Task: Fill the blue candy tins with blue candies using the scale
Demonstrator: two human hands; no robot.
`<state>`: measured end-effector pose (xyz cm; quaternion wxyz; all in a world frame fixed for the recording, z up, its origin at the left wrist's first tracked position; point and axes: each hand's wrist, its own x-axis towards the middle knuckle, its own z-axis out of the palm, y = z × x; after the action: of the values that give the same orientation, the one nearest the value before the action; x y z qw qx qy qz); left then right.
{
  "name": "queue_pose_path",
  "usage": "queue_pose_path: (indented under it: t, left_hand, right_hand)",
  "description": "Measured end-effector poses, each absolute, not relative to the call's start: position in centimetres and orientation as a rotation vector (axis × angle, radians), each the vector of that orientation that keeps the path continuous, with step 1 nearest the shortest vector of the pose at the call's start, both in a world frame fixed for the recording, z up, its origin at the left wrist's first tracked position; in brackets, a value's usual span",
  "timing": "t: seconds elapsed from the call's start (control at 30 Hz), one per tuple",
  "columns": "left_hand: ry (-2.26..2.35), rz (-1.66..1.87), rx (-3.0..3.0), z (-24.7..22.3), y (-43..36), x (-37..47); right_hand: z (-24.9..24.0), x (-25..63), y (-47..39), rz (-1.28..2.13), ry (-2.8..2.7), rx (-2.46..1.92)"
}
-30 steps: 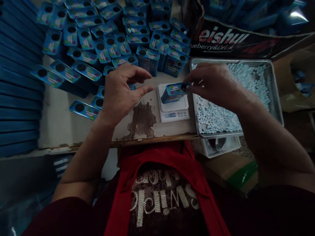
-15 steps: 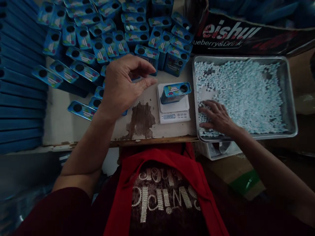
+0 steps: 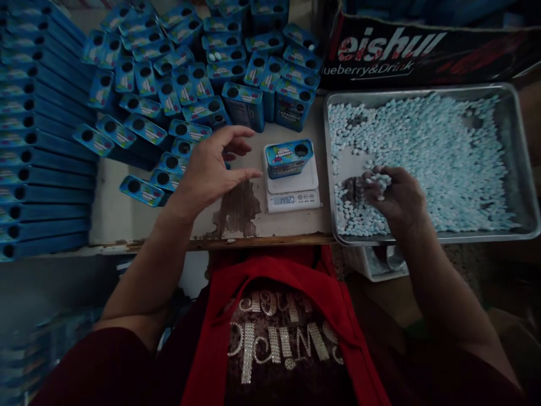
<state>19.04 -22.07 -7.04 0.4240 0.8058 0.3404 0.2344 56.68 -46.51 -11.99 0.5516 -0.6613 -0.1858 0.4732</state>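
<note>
My right hand (image 3: 399, 194) is lifted a little over the metal tray (image 3: 426, 239), its fingers curled round a small heap of candies (image 3: 379, 181). Pale blue and white candies (image 3: 448, 163) cover most of the tray. My left hand (image 3: 215, 166) hovers over the table, thumb and fingers spread apart with nothing between them. Between the hands stands a white digital scale (image 3: 291, 183), and an upright blue tin (image 3: 289, 158) with a round dark hole in its top rests on it. The scale's display seems to read 149.2.
Many blue tins (image 3: 169, 96) crowd the back and left of the table, and a tall row of them (image 3: 46, 169) lines the far left. A black printed box (image 3: 389, 51) stands behind the tray. Below the tray's front edge sits a white container (image 3: 367, 265).
My right hand has risen from the candies and turned, now holding some. My left hand's thumb and fingers have spread wider. The view has shifted slightly.
</note>
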Motion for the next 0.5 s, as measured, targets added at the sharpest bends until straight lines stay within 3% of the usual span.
queue_pose_path:
  t: [0.33,0.5]
  left_hand:
    - [0.804,0.602,1.936,-9.0,-23.8,20.6]
    - [0.855,0.659,1.852,-9.7,-23.3,18.8]
  right_hand:
    - [-10.9,56.8,-42.2,0.865,-0.599,-1.220]
    - [-8.7,53.3,-36.9,0.777,-0.830,-1.316]
